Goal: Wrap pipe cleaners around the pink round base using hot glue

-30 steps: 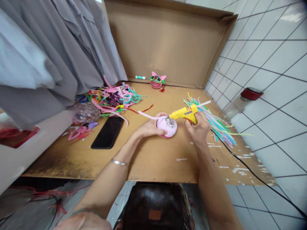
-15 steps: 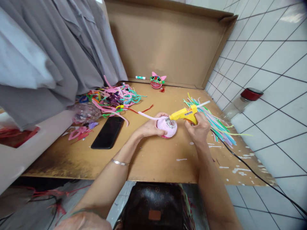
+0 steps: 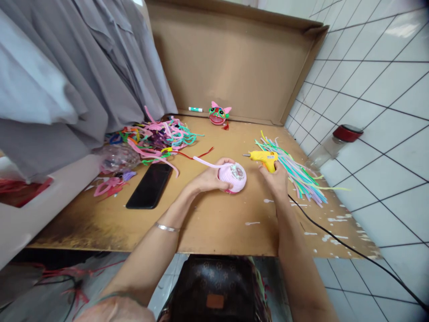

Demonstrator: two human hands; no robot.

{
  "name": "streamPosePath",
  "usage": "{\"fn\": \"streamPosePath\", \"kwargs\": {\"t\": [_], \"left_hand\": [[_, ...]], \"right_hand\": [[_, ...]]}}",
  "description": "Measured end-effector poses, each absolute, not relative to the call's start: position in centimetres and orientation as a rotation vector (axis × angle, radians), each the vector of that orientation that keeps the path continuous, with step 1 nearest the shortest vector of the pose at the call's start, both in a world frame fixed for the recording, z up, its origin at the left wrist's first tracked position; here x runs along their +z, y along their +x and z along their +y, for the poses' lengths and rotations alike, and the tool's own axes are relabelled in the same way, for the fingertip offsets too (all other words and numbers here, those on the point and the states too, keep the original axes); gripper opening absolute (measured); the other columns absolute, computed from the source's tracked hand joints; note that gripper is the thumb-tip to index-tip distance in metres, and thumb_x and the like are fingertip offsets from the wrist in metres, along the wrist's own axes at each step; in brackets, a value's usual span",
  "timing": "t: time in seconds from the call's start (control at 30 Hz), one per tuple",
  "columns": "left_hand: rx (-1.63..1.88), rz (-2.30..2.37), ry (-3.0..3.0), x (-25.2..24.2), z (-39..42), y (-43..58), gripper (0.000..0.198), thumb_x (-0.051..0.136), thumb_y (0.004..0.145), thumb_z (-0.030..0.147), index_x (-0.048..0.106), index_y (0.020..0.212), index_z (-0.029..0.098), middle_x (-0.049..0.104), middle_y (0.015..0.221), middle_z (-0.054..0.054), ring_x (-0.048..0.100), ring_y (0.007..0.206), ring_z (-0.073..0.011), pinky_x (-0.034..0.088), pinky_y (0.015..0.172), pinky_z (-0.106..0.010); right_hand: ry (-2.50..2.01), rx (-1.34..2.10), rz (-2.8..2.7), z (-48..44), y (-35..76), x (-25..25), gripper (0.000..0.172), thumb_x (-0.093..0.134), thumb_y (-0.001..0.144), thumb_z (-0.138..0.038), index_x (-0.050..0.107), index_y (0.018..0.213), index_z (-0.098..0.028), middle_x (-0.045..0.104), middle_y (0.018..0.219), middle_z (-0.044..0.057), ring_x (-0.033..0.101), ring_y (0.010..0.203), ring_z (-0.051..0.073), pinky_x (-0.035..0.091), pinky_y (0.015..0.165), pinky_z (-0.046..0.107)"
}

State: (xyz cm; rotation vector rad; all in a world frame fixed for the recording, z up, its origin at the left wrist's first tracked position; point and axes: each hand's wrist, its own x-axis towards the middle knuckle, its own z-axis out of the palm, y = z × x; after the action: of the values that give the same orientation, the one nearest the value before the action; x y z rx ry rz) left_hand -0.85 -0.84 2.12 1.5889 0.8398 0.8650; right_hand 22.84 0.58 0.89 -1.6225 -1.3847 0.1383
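Near the middle of the table, my left hand (image 3: 211,178) is closed around a ball wrapped in pink pipe cleaner (image 3: 233,180). One patch on the ball's upper right is unwrapped and looks clear and shiny. From the ball a loose pink pipe cleaner end (image 3: 205,162) sticks out to the left, over my fingers. My right hand (image 3: 276,179) grips a yellow glue gun (image 3: 264,157) by its handle. The gun's metal nozzle points left, above and to the right of the ball, apart from it. Its black cord (image 3: 330,230) trails off to the lower right.
Pastel pipe cleaners (image 3: 295,172) lie bundled at the right. Tangled pipe cleaners (image 3: 161,136) and a black phone (image 3: 149,185) are at the left. At the back are a finished-looking animal head (image 3: 217,115) and a glue stick (image 3: 195,109), before a cardboard panel (image 3: 231,62). A red-lidded jar (image 3: 346,133) stands right.
My right hand has drawn the glue gun's nozzle off the ball, and the gun is now level and apart from it. My left hand holds the ball in nearly the same place.
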Motion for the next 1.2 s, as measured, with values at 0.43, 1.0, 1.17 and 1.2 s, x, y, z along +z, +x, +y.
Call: {"fn": "streamPosePath", "kwargs": {"t": [0.43, 1.0, 1.17, 1.2], "left_hand": [[0.908, 0.837, 1.609, 2.0, -0.9, -0.5, 0.068, 0.074, 0.05, 0.018, 0.048, 0.113, 0.019, 0.056, 0.106, -0.002, 0.055, 0.091, -0.0158, 0.047, 0.074, -0.024], [1.054, 0.771, 1.757, 0.8, -0.3, -0.1, 0.054, 0.074, 0.053, 0.022, 0.053, 0.102, 0.017, 0.058, 0.098, -0.002, 0.055, 0.09, -0.0178, 0.047, 0.082, -0.029], [0.941, 0.891, 1.787, 1.4, -0.5, -0.3, 0.065, 0.072, 0.056, 0.018, 0.052, 0.118, 0.016, 0.06, 0.107, -0.004, 0.058, 0.092, -0.019, 0.049, 0.082, -0.031], [0.92, 0.89, 1.767, 1.6, -0.6, -0.4, 0.068, 0.072, 0.056, 0.018, 0.051, 0.12, 0.016, 0.061, 0.107, -0.004, 0.058, 0.091, -0.0187, 0.05, 0.08, -0.031]], "right_hand": [[-1.918, -0.126, -1.272, 2.3, 25.0, -3.7, 0.039, 0.067, 0.065, -0.047, 0.056, 0.087, -0.016, 0.062, 0.088, 0.014, 0.06, 0.087, 0.03, 0.046, 0.076, 0.042], [-1.134, -0.329, -2.116, -4.8, 14.3, 5.0, 0.023, 0.05, 0.092, -0.027, 0.067, 0.106, -0.021, 0.065, 0.088, 0.005, 0.056, 0.082, 0.02, 0.032, 0.074, 0.034], [-1.116, -0.036, -1.95, -3.7, 15.9, 4.5, 0.021, 0.049, 0.094, -0.029, 0.067, 0.086, -0.02, 0.067, 0.077, 0.003, 0.059, 0.072, 0.018, 0.04, 0.07, 0.031], [-1.102, 0.052, -1.904, -3.7, 16.3, 4.3, 0.021, 0.05, 0.093, -0.031, 0.067, 0.087, -0.02, 0.067, 0.077, 0.003, 0.06, 0.072, 0.018, 0.042, 0.069, 0.031]]}}
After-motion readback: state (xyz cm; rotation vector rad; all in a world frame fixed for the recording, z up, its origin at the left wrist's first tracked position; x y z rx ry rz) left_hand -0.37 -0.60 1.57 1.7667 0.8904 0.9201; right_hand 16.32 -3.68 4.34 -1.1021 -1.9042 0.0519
